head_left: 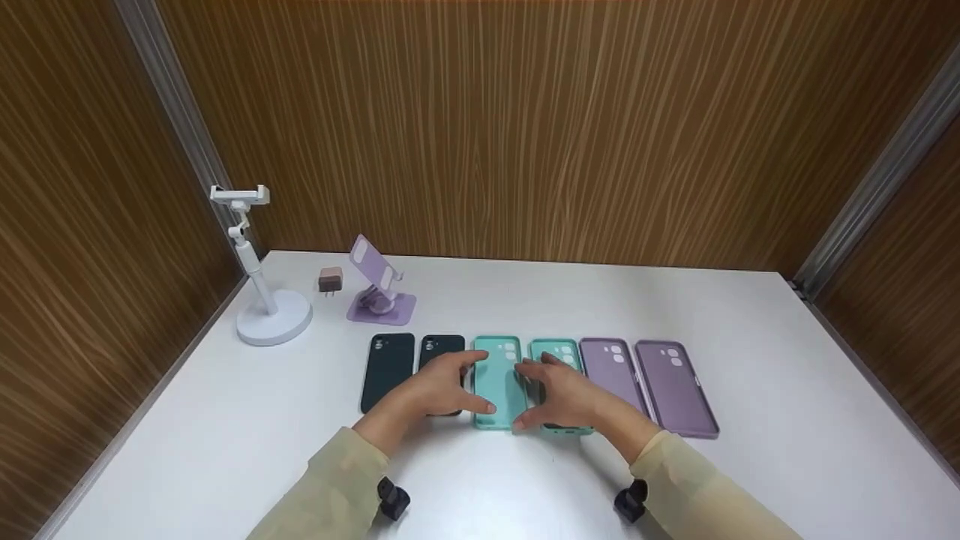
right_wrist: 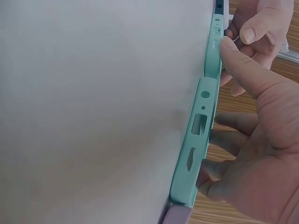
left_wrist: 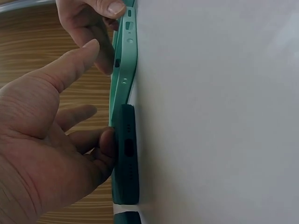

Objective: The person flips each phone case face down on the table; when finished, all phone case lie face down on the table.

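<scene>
A row of phone cases lies on the white table. My left hand [head_left: 442, 382] reaches over the second dark case [head_left: 441, 345], thumb and fingers spread toward the left mint green case [head_left: 498, 379]. In the left wrist view, its lower fingers bend beside the dark case [left_wrist: 126, 172]. My right hand [head_left: 566, 394] hovers over the right mint green case [head_left: 556, 346], covering much of it. Its thumb tip is right at the edge of the left mint case [right_wrist: 213, 51] in the right wrist view. Neither hand grips a case.
Another dark case [head_left: 388, 373] lies at the row's left end, two purple cases [head_left: 609, 367] at its right. Behind stand a purple folding phone stand [head_left: 375, 274], a small plug charger [head_left: 330, 279] and a tall white phone stand [head_left: 274, 319]. Wood-grain panels [head_left: 480, 135] enclose the table.
</scene>
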`<action>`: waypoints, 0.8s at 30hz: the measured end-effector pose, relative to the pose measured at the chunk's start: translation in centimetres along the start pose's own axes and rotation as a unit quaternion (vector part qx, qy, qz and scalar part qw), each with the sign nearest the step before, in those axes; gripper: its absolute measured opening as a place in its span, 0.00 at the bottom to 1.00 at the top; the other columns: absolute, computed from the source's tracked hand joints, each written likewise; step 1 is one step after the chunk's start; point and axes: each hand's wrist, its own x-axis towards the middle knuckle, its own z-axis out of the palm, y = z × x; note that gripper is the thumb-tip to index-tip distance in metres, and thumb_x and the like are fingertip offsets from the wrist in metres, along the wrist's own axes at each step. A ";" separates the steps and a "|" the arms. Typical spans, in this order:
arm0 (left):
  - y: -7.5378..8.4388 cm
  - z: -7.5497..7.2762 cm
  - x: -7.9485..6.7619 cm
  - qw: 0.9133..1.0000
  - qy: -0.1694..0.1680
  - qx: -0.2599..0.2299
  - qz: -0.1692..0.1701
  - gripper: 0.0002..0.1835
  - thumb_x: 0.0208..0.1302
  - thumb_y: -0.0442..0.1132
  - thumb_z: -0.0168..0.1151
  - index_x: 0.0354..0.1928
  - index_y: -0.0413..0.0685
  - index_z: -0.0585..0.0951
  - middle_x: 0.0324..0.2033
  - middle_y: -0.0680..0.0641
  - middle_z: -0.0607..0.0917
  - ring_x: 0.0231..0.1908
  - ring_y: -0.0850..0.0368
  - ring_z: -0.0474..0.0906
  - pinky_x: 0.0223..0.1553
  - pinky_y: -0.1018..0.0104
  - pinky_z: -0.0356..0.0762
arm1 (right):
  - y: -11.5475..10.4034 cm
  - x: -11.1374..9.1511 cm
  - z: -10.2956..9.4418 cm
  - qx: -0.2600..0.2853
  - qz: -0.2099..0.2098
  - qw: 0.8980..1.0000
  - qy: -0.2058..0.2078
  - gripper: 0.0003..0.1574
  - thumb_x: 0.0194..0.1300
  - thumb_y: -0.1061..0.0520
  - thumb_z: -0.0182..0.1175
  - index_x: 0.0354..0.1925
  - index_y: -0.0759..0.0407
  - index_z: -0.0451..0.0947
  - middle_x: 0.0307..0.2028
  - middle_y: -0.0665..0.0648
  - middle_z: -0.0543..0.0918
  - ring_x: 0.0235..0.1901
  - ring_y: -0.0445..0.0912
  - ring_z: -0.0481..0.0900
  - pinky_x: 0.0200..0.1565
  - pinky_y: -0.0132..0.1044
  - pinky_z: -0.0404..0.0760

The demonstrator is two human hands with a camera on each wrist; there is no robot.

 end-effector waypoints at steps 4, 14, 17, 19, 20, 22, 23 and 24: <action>-0.1 -0.1 -0.1 1.000 0.001 -0.028 -0.005 0.49 0.56 0.44 0.84 0.78 0.45 0.70 0.71 0.36 0.75 0.69 0.40 0.72 0.70 0.45 0.69 | -0.1 0.0 0.0 -0.006 -0.001 1.000 -0.007 0.59 0.56 0.42 0.83 0.77 0.61 0.70 0.77 0.65 0.68 0.80 0.67 0.53 0.73 0.66 0.62; 0.0 -0.4 -0.3 0.998 -0.001 -0.069 0.006 0.48 0.58 0.44 0.83 0.79 0.47 0.69 0.72 0.36 0.74 0.71 0.38 0.70 0.70 0.43 0.69 | -0.2 0.1 -0.1 -0.023 0.003 1.000 -0.009 0.60 0.55 0.40 0.83 0.77 0.60 0.70 0.78 0.61 0.67 0.81 0.64 0.51 0.74 0.64 0.59; 0.0 -0.5 -0.4 0.997 -0.005 -0.082 0.012 0.48 0.59 0.44 0.83 0.79 0.47 0.69 0.72 0.36 0.74 0.70 0.38 0.72 0.69 0.43 0.71 | -0.1 0.1 -0.1 -0.030 -0.001 1.000 -0.011 0.60 0.55 0.39 0.82 0.77 0.61 0.69 0.78 0.61 0.67 0.81 0.63 0.50 0.75 0.64 0.59; 0.0 -0.4 -0.4 0.995 -0.007 -0.099 0.014 0.48 0.59 0.42 0.82 0.79 0.46 0.68 0.72 0.36 0.74 0.69 0.38 0.73 0.68 0.43 0.73 | 0.0 0.1 -0.1 -0.038 -0.005 0.999 -0.011 0.61 0.55 0.38 0.82 0.77 0.61 0.69 0.78 0.61 0.67 0.81 0.63 0.51 0.75 0.64 0.59; 0.0 -0.4 -0.5 0.994 -0.008 -0.110 0.017 0.48 0.60 0.42 0.82 0.79 0.44 0.68 0.72 0.36 0.74 0.69 0.38 0.73 0.67 0.44 0.74 | 0.0 0.1 -0.1 -0.044 -0.005 0.999 -0.011 0.62 0.55 0.37 0.82 0.77 0.60 0.69 0.78 0.61 0.67 0.81 0.63 0.51 0.75 0.63 0.59; -0.2 -0.3 -0.5 0.991 -0.008 -0.130 0.020 0.48 0.61 0.40 0.81 0.80 0.42 0.67 0.71 0.35 0.75 0.68 0.38 0.75 0.65 0.46 0.77 | 0.1 0.1 -0.1 -0.054 -0.009 0.998 -0.012 0.63 0.54 0.35 0.81 0.77 0.60 0.69 0.79 0.61 0.66 0.81 0.63 0.51 0.75 0.63 0.59; -0.2 -0.2 -0.6 0.990 -0.007 -0.142 0.021 0.47 0.61 0.39 0.80 0.80 0.41 0.66 0.69 0.34 0.76 0.67 0.38 0.76 0.64 0.47 0.78 | 0.1 0.1 -0.1 -0.059 -0.012 0.998 -0.013 0.63 0.54 0.34 0.81 0.78 0.60 0.69 0.79 0.61 0.65 0.81 0.62 0.51 0.75 0.63 0.59; -0.3 -0.2 -0.6 0.988 -0.005 -0.151 0.022 0.47 0.62 0.38 0.80 0.79 0.40 0.66 0.68 0.34 0.78 0.66 0.39 0.77 0.63 0.48 0.79 | 0.1 0.1 -0.2 -0.066 -0.015 0.998 -0.013 0.63 0.55 0.34 0.81 0.78 0.60 0.69 0.80 0.60 0.64 0.81 0.62 0.50 0.75 0.63 0.59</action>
